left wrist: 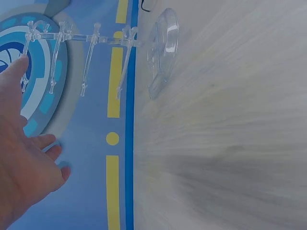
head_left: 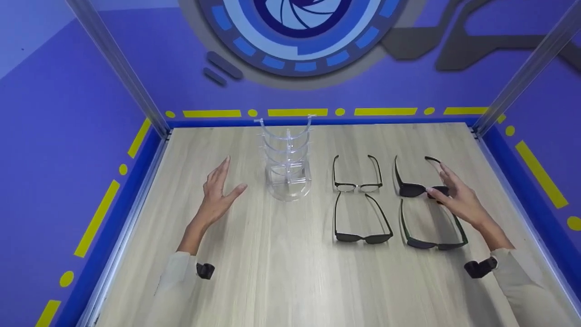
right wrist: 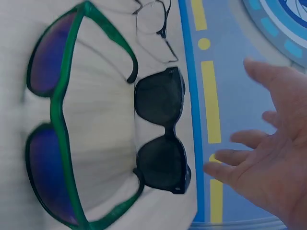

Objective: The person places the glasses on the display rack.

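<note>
While the left hand (head_left: 215, 199) and right hand (head_left: 459, 200) hold nothing, fingers spread, the latter seemingly above the far-right sunglasses (head_left: 411, 190), all four pairs (head_left: 377, 238) lie right of the stand (head_left: 288, 160), none on it.

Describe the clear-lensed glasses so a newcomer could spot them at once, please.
On the pale table, find the transparent stand. Just right of it, directly beyond some dark sunglasses, lie the clear-lensed glasses; no other pair has clear lenses.
</note>
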Available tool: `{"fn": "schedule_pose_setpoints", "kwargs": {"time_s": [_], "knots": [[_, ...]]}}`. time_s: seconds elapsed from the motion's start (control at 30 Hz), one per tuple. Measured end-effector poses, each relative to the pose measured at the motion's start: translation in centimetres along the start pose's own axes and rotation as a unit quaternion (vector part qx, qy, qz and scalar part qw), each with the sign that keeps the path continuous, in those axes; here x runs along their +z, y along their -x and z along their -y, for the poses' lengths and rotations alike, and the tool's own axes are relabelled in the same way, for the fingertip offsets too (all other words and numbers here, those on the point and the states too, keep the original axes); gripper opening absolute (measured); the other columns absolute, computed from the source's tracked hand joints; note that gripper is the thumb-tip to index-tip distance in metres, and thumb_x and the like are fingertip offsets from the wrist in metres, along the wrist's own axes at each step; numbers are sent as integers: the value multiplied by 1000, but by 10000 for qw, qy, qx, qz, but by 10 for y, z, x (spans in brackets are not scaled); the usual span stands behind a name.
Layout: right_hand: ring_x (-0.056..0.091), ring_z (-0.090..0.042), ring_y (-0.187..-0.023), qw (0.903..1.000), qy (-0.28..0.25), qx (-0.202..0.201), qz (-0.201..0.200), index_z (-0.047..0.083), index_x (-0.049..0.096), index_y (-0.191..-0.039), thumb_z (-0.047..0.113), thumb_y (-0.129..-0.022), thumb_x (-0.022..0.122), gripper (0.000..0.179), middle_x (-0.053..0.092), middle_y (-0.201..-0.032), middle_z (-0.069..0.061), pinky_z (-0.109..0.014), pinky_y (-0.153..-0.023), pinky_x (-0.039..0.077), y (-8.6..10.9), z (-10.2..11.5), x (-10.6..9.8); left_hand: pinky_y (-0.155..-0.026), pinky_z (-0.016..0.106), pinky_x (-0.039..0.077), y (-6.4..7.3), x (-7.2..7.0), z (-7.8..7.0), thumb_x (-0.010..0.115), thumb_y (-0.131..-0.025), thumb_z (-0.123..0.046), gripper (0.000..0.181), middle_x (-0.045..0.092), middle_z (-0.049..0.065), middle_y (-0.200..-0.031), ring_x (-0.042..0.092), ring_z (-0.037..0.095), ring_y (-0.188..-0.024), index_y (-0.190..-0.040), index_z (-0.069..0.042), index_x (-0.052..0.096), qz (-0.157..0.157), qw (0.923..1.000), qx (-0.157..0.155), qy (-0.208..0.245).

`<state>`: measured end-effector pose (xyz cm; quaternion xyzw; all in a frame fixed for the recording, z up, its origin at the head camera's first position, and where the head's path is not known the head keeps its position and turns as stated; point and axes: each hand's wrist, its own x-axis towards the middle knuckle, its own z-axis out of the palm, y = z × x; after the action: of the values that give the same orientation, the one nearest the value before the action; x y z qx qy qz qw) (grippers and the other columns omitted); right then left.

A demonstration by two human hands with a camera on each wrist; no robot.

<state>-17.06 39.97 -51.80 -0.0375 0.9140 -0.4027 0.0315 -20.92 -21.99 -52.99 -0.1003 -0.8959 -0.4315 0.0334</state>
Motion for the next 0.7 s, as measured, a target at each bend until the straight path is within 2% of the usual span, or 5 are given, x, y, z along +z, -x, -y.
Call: {"fn": "schedule_pose_setpoints", "kwargs": {"time_s": [0.1, 0.2, 0.37, 0.5, 0.7], "knots": [[35, -56, -143, 9996, -289, -40, -16, 12, 9, -165, 31, -105, 59, 81, 27, -162, -34, -25, -107, 50, 5, 2, 3, -123, 67, 6, 1, 3, 0, 63, -99, -43, 87, 18, 11, -171, 12, 37, -157, -166, -22, 12, -5, 9998, -45, 205], [53, -24, -140, 9984, -567, -78, 37, 10, 15, -164, 30, -106, 57, 75, 34, -159, -34, 2, -86, 41, 10, 4, 6, -123, 69, 12, 3, 6, -1, 62, -100, -43, 84, 19, 11, -171, 15, 36, -156, -166, -24, 13, 20, 9994, -78, 336], [51, 20, -117, 9932, -1115, -189, 260, 7, 25, -162, 25, -106, 56, 67, 52, -153, -15, -1, -91, 44, 11, 6, 12, -123, 68, 19, 6, 15, -3, 62, -100, -41, 80, 24, 10, -169, 18, 34, -156, -165, -24, 19, 36, 9991, -126, 409], [56, 16, -117, 9892, -1382, -224, 429, 5, 29, -160, 23, -106, 56, 63, 58, -137, 18, -3, -93, 45, 14, 7, 16, -122, 63, 27, 6, 23, -5, 63, -101, -37, 76, 32, 10, -165, 28, 32, -152, -164, -23, 23, 192, 9974, -42, 688], [62, 5, -120, 9783, -1868, -561, 694, -9, 31, -154, 11, -107, 53, 56, 61, -130, 23, -10, -95, 51, 24, 7, 24, -111, 53, 42, 2, 31, -7, 64, -101, -28, 70, 44, 13, -156, 46, 31, -139, -162, -22, 30, 437, 9883, 184, 1448]]}}
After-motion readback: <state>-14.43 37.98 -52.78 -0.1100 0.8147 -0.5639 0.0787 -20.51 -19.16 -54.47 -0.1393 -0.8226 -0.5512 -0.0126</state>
